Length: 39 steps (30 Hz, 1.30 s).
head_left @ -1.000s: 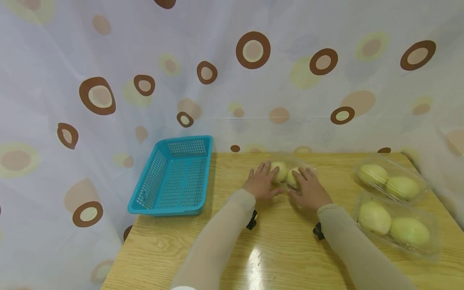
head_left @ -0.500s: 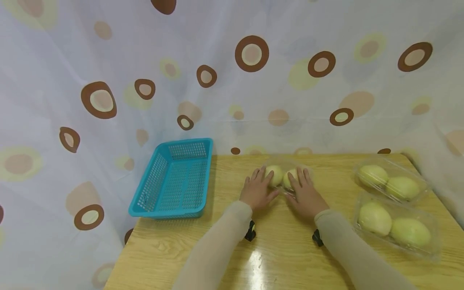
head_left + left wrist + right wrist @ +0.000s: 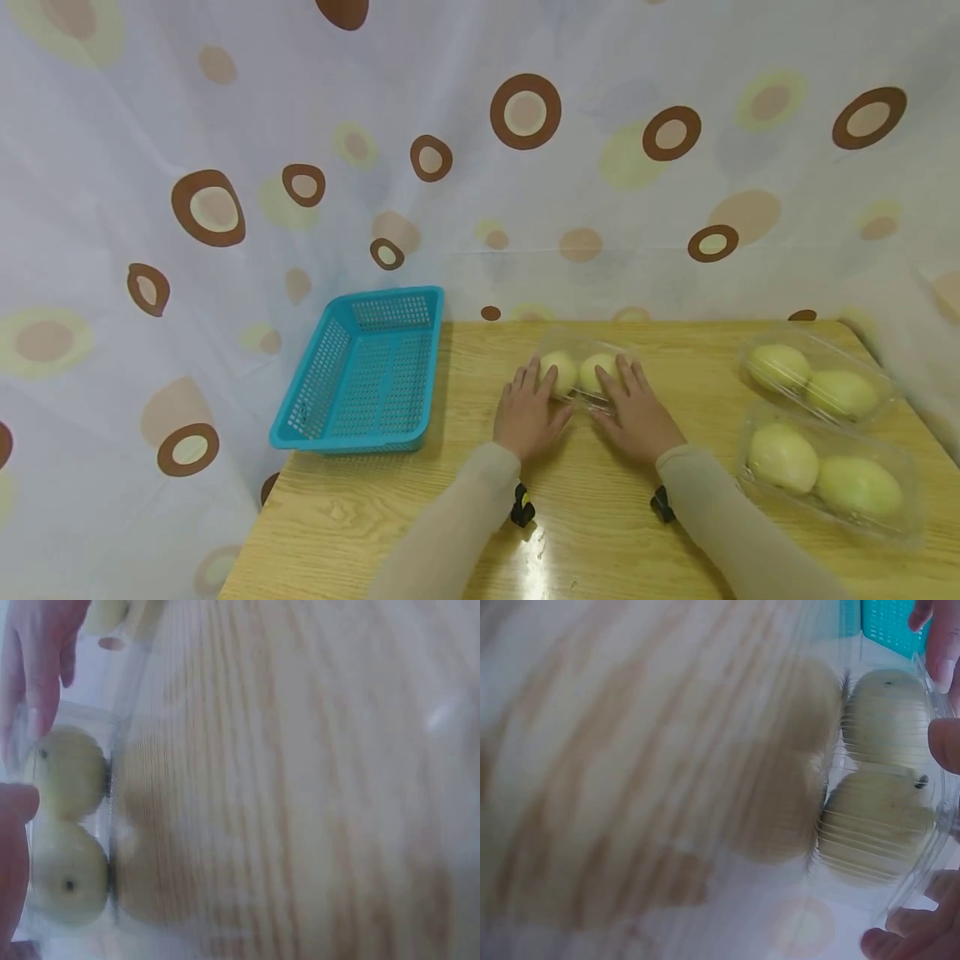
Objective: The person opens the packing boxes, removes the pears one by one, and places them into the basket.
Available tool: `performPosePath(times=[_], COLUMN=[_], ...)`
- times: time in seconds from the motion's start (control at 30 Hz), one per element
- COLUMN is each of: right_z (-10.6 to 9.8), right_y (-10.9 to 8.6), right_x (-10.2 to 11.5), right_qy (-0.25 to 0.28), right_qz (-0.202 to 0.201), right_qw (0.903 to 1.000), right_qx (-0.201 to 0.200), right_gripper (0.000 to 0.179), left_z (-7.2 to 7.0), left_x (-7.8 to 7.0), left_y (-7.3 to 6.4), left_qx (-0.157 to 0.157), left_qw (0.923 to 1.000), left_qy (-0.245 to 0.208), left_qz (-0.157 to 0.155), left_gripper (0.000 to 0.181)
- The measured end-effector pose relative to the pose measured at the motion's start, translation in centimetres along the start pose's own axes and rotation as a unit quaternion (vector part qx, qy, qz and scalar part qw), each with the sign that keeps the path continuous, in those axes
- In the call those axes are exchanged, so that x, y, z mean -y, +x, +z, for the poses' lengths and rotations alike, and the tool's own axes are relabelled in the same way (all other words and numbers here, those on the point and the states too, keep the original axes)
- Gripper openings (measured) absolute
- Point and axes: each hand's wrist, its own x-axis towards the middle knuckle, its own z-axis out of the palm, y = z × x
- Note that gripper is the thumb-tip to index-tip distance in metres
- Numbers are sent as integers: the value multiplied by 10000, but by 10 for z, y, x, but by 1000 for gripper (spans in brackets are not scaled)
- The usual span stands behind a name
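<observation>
Box [image 3: 577, 358] of clear, ridged plastic

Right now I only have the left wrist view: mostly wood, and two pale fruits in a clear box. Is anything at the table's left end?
Observer: Yes, the head view shows a blue basket.
Visitor: Any boxes over on the right?
Observer: Two: a farther clear box and a nearer clear box.
Visitor: And where is the left hand outside my picture?
Observer: Its fingers lie at the left end of the middle box.
</observation>
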Motion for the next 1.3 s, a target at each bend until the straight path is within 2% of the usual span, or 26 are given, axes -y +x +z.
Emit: performPosePath(times=[0.2,0.33,0.47,0.53,0.7,0.87,1.3], right_z=[-4,-5,-4,-3,0,0,-4], right_y=[1,1,2,2,-1,-6,-17], right_x=[5,8,12,14,20,29,46], right_qy=[152,297,377,380,430,459,581], right_qz=[-167,-190,-174,-182,-261,-422,-534], right_qw=[9996,9989,9982,9980,9977,9972,9963], right_qx=[168,321,427,462,453,412,351], right_gripper=[70,69,69,69,68,68,68], left_z=[-11,-20,-22,-22,-21,-24,-31], left_x=[-2,-1,-2,-2,-2,-2,-2], left_y=[-11,-20,-28,-31,-38,-47,-65], left_qx=[15,-160,-375,-350,-208,-295,-336], left_qw=[9997,9989,9969,9960,9954,9936,9911], left_qy=[-105,-298,-540,-625,-436,-334,-436], left_qz=[-239,-337,-423,-530,-826,-1042,-1214], left_gripper=[68,65,61,61,60,60,62])
